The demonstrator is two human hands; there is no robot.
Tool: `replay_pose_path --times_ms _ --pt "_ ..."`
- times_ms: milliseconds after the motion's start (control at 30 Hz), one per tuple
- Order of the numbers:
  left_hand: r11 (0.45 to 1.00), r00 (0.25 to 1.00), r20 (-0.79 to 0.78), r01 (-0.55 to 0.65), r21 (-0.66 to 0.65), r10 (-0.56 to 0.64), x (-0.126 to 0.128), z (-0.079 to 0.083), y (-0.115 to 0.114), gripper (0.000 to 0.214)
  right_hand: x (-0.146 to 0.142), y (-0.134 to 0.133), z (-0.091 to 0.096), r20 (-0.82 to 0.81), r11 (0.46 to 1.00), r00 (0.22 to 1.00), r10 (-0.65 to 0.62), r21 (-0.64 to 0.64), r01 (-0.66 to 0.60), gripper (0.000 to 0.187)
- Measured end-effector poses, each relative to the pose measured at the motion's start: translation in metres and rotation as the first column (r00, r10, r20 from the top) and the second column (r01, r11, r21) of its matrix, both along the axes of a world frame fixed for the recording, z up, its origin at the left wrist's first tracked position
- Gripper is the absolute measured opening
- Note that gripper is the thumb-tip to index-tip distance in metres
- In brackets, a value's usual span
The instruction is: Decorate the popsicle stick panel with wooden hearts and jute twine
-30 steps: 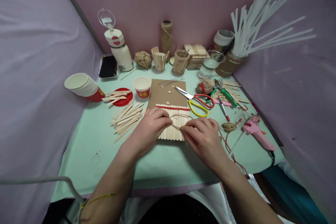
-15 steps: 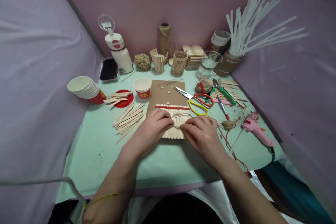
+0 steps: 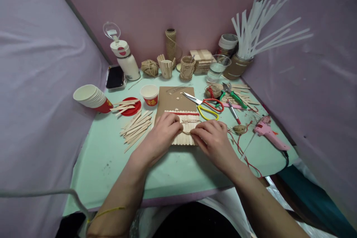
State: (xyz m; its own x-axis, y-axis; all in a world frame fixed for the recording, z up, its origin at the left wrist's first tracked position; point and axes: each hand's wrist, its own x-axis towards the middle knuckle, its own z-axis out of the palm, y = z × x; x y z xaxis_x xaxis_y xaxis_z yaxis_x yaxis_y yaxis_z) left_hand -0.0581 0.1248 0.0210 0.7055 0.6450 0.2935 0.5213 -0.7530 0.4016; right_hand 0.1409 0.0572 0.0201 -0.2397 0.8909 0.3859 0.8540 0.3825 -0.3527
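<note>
A panel of craft sticks (image 3: 182, 140) laid side by side rests on the near part of a brown cardboard sheet (image 3: 175, 98). Across its upper end runs a red cord (image 3: 185, 113). My left hand (image 3: 167, 130) pinches a length of brown twine (image 3: 186, 132) over the panel's left side. At the other end of this length, my right hand (image 3: 213, 137) grips the same twine between thumb and fingertips. A loop of the twine lies on the sticks just beyond my fingers.
Red-and-yellow-handled scissors (image 3: 205, 105) lie at the cardboard's right. Green pliers (image 3: 234, 96), a marker (image 3: 233, 111) and a pink glue gun (image 3: 270, 134) are farther right. Loose sticks (image 3: 136, 128), a paper cup (image 3: 150, 95) and stacked cups (image 3: 93, 98) stand left. A water cup (image 3: 216, 70) is behind.
The twine between my hands has gone from nearly straight to slightly sagging. Both hands keep hold of it and stay in about the same place; the view has shifted a little.
</note>
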Motion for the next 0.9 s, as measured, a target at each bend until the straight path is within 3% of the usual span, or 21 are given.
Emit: replay_pose_path --times_ms 200,367,467,567,633,700,767,900 --pt "0.999 0.996 -0.091 0.002 0.051 0.002 0.002 0.002 0.000 0.007 0.014 -0.009 0.012 -0.053 0.995 0.996 -0.066 0.075 0.070 0.013" --pt "1.000 1.000 -0.010 -0.016 -0.012 0.016 0.003 -0.002 0.003 0.011 0.063 -0.024 0.014 -0.071 0.950 0.964 -0.258 0.161 0.266 0.018" --pt "0.998 0.995 0.081 -0.058 -0.041 0.061 0.003 -0.002 0.005 0.012 0.112 -0.037 -0.001 -0.007 0.867 0.875 -0.483 0.137 0.480 0.025" --pt "0.993 0.981 0.160 -0.098 -0.062 0.107 0.002 -0.002 0.005 0.012 0.160 -0.055 -0.023 0.195 0.683 0.670 -0.716 -0.001 0.730 0.036" --pt "0.990 0.972 0.195 -0.120 -0.079 0.134 0.002 -0.002 0.006 0.013 0.184 -0.065 -0.036 0.323 0.596 0.599 -0.732 -0.122 0.794 0.042" --pt "0.986 0.961 0.228 -0.138 -0.091 0.156 0.001 -0.001 0.006 0.014 0.197 -0.070 -0.048 0.360 0.569 0.590 -0.723 -0.174 0.804 0.045" --pt "0.982 0.948 0.265 -0.153 -0.107 0.177 0.001 -0.001 0.006 0.013 0.203 -0.070 -0.057 0.361 0.576 0.607 -0.708 -0.202 0.792 0.047" --pt "0.968 0.922 0.312 -0.181 -0.177 0.229 0.000 0.000 0.004 0.011 0.209 -0.060 -0.070 0.277 0.566 0.607 -0.745 -0.219 0.795 0.049"
